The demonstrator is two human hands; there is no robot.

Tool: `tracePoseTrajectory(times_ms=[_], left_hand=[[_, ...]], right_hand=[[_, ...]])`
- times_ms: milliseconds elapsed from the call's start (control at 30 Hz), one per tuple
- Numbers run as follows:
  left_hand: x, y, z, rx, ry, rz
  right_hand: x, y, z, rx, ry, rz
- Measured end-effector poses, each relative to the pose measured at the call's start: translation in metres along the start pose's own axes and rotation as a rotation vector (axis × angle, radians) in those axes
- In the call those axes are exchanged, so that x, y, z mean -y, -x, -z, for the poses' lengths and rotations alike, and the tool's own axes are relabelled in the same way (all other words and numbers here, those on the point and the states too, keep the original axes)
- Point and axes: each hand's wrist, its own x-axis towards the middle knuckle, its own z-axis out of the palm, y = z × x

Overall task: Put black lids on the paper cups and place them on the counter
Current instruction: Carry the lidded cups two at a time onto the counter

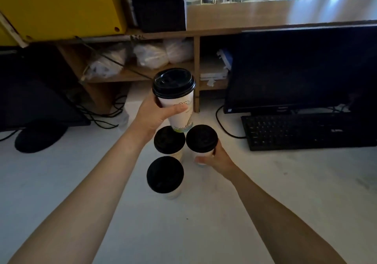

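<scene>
My left hand (152, 116) grips a white paper cup (179, 110) with a black lid, lifted and tilted above the white work surface (224, 212). My right hand (216, 158) wraps around a second lidded cup (202, 139) that stands on the surface. Two more lidded cups stand close by: one (169, 141) just left of the right-hand cup, one (165, 175) nearer to me. All the lids are black. The raised wooden counter (285, 12) runs along the back, above a shelf.
A black monitor (295, 67) and keyboard (302, 131) occupy the right. Another dark screen and round base (38, 137) sit at left with cables. Plastic bags (151, 56) lie on the wooden shelf. A yellow machine (61, 6) and a black box (159, 4) stand on the counter's left.
</scene>
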Motion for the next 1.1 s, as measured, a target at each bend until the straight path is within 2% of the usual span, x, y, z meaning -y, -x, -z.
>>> tracePoseTrajectory(times_ms=[200,433,700,933,1100], left_hand=[[-0.012,-0.011,0.011,0.064,0.019,-0.021],[-0.071,-0.029,0.023,0.138,0.050,-0.104],[-0.123,-0.051,0.024,0.219,0.013,-0.163],[-0.145,-0.078,0.010,0.286,0.121,-0.112],[-0.156,-0.109,-0.003,0.203,0.085,-0.121]], right_hand=[[0.039,0.006,0.011,-0.029,0.027,0.082],[0.126,0.022,0.051,-0.131,0.016,0.166],[0.232,0.039,0.070,-0.271,-0.113,0.408],[0.291,0.034,0.084,-0.231,-0.125,0.460],[0.314,0.007,0.110,-0.212,-0.067,0.446]])
